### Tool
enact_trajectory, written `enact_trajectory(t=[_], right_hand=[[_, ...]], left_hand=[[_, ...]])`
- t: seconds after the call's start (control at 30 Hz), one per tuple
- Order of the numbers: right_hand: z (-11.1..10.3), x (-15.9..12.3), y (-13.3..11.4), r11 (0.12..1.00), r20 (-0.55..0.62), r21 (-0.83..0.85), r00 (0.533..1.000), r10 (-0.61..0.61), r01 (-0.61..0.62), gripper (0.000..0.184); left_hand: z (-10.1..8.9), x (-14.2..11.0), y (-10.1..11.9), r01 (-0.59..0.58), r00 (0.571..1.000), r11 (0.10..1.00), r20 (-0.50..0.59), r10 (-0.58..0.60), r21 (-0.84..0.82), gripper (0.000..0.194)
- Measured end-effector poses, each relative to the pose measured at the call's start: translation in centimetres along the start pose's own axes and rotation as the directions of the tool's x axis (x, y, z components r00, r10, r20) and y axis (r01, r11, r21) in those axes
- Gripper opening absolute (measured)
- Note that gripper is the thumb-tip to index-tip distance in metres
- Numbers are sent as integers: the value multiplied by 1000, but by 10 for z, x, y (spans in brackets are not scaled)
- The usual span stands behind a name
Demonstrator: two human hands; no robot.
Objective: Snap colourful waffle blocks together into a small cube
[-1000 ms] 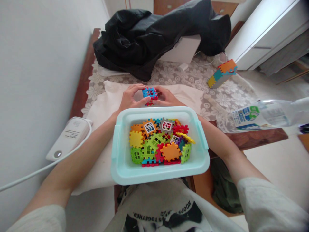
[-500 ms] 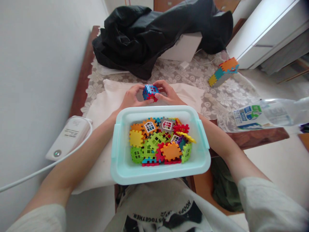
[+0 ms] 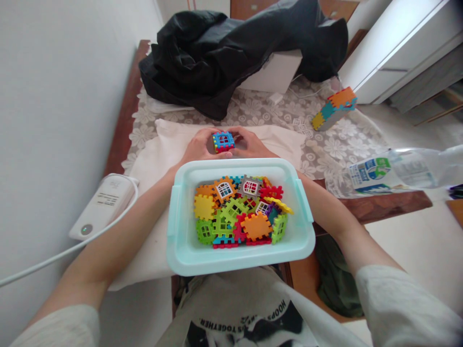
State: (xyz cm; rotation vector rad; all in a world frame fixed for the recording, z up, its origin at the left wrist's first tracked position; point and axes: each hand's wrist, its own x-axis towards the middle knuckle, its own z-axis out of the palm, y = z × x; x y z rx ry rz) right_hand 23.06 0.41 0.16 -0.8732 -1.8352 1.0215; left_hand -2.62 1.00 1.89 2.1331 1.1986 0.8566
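A small cube of interlocking plastic building tiles (image 3: 223, 140) is held just beyond the tub, its blue window face turned up and red and yellow edges showing. My left hand (image 3: 201, 145) grips it from the left side. From the right, my right hand (image 3: 250, 143) closes on it, fingers curled round the far and near sides. Between my forearms stands a pale turquoise tub (image 3: 240, 264) of loose tiles in orange, green, red, yellow and grey, several with window grilles. An orange tile (image 3: 256, 227) lies on top near the tub's front.
A white cloth (image 3: 152, 159) lies under the hands over a floral tablecloth (image 3: 329, 149). At the right are a built tile block (image 3: 334, 109) and a plastic bottle (image 3: 408, 169). A white corded device (image 3: 104, 205) sits left; black fabric (image 3: 202, 58) covers the back.
The cube has been turned in my hands, so one blue window face now points up at me. My fingers have shifted around it. The tub and its tiles look the same.
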Motion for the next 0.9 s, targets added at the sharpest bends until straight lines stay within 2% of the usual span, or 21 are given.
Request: enact_trajectory(t=[0.13,0.3,0.43,0.53,0.67,0.73,0.9], right_hand=[[-4,3,5,999,-18,48,1000,-1,2,88],[-2,0,-2,1000,0,2,1000,7,-7,90],[-1,-1,-3,995,61,-100,998,-1,7,90],[-2,-1,-2,993,90,-113,996,-22,32,93],[-3,-1,-4,999,43,-21,999,-31,32,88],[-3,-1,-4,1000,26,-25,1000,-14,14,84],[-6,5,6,999,-58,-25,998,-22,20,88]], left_hand=[[1,2,-1,-6,1000,999,5,6,40,89],[2,1,-6,-12,996,997,-90,5,-72,71],[2,-1,-11,-34,989,984,-150,8,-176,65],[1,-2,-9,-72,987,976,-157,40,-205,60],[-1,-2,-5,-83,993,985,-100,68,-150,54],[0,-2,-5,-53,995,992,-85,43,-115,56],[3,2,-8,-24,998,999,-63,23,-26,77]])
